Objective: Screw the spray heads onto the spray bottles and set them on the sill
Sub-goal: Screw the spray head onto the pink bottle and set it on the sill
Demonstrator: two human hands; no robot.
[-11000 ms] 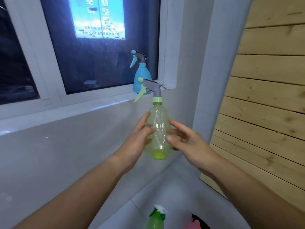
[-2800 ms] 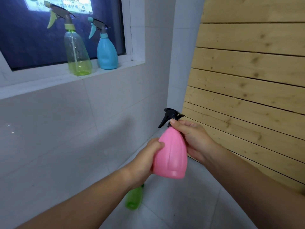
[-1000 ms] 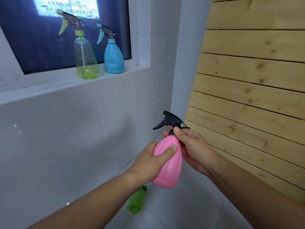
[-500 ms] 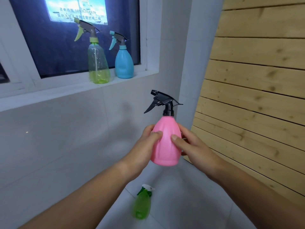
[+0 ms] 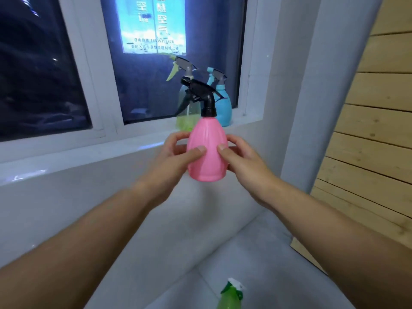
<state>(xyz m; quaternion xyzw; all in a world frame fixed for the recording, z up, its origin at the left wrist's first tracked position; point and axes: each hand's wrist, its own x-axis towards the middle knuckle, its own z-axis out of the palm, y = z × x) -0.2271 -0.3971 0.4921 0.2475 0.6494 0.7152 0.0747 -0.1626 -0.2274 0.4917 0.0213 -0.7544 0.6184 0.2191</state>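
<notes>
Left hand (image 5: 171,157): the pink bottle (image 5: 207,152) was gripped from its left, thumb across the front.
Right hand (image 5: 243,159): the same bottle was gripped from its right, thumb on the front; the neck had been let go a second before.
Change: the bottle had been raised from well below the sill (image 5: 89,148) to sill height.
Meaning: the black spray head (image 5: 200,92) was judged screwed home, with only the setting-down left.
Pink bottle: held upright just in front of the sill, not yet resting on it.
On the sill: the yellow-green bottle (image 5: 185,108) and the blue bottle (image 5: 224,110) were stood side by side near its right end, heads fitted.
Below the sill: a green bottle (image 5: 229,297) was left on the floor.
Writing: on the poster (image 5: 153,25) above the sill, large Chinese characters including 空 and digits read as about 18935358826; no label was seen on any bottle.
</notes>
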